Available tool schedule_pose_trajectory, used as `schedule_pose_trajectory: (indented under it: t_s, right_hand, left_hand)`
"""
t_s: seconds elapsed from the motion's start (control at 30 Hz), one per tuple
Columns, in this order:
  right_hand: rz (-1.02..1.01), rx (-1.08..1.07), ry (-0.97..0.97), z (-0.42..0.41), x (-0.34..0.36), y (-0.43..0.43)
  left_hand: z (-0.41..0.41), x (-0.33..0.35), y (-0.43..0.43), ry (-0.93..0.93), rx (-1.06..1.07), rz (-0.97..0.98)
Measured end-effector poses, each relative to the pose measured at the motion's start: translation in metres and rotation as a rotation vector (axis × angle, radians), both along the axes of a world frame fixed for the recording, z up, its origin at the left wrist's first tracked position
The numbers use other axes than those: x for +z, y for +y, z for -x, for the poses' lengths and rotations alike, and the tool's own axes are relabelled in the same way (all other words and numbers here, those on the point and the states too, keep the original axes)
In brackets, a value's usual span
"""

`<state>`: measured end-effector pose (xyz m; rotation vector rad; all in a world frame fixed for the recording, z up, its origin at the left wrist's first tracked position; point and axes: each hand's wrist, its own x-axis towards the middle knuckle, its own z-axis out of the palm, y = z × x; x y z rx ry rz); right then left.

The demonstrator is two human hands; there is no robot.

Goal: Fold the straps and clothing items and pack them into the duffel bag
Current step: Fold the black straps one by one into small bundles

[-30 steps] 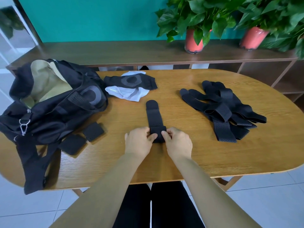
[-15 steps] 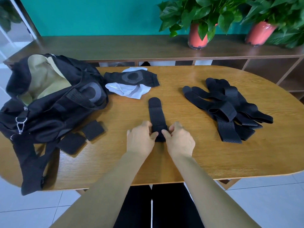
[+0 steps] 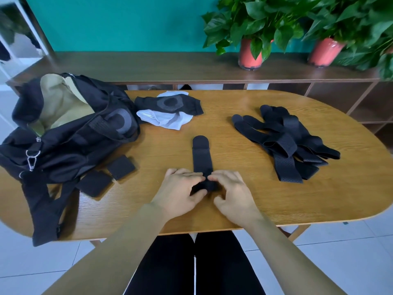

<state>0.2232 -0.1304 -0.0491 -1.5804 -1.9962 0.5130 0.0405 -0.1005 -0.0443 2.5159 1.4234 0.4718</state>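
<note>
The black strap (image 3: pixel 202 158) lies flat mid-desk (image 3: pixel 319 199), long axis running 12 to 6 o'clock, rounded tab at the far end, near end bunched into a small fold. Both hands meet on that fold, left hand (image 3: pixel 180 192) from 9 o'clock and right hand (image 3: pixel 231 192) from 3, equally near, fingers (image 3: pixel 191 174) curled narrow and pinching the fabric. The next turn likely rolls toward 12; the open duffel bag (image 3: pixel 70 128) sits at 10 o'clock.

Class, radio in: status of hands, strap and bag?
Left hand, right hand pinch strap at near end. Duffel bag open at left. Nothing blocking.
</note>
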Motion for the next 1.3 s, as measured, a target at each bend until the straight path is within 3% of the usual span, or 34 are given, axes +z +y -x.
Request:
schedule_pose_trajectory:
  t_s: [0.1,0.23,0.4,0.47,0.7,0.83,1.2,1.3]
  right_hand:
    - [-0.061,-0.033,0.052,-0.005,-0.007,-0.01]
    - [0.062,-0.189,0.259,0.002,-0.004,-0.01]
    - [0.081,-0.405,0.257,0.019,0.002,0.0]
    - [0.096,-0.475,0.219,0.025,0.003,0.004]
    - [0.171,-0.579,0.037,0.036,0.006,0.017]
    - [0.113,-0.588,-0.032,0.038,0.002,0.016]
    - [0.129,-0.586,-0.011,0.034,0.0,0.02]
    - [0.125,-0.575,-0.037,0.034,0.0,0.021]
  left_hand:
    - [0.003,-0.001,-0.016,-0.098,-0.002,0.045]
    - [0.001,0.005,-0.022,-0.184,0.09,0.15]
    - [-0.009,0.001,-0.017,-0.444,0.324,0.191]
    - [-0.015,-0.001,-0.012,-0.466,0.422,0.177]
    - [-0.024,0.004,0.004,-0.351,0.503,0.14]
    - [-0.026,0.006,0.007,-0.298,0.496,0.171]
    - [-0.029,0.007,0.015,-0.131,0.446,0.203]
    - [-0.033,0.012,0.012,-0.012,0.453,0.099]
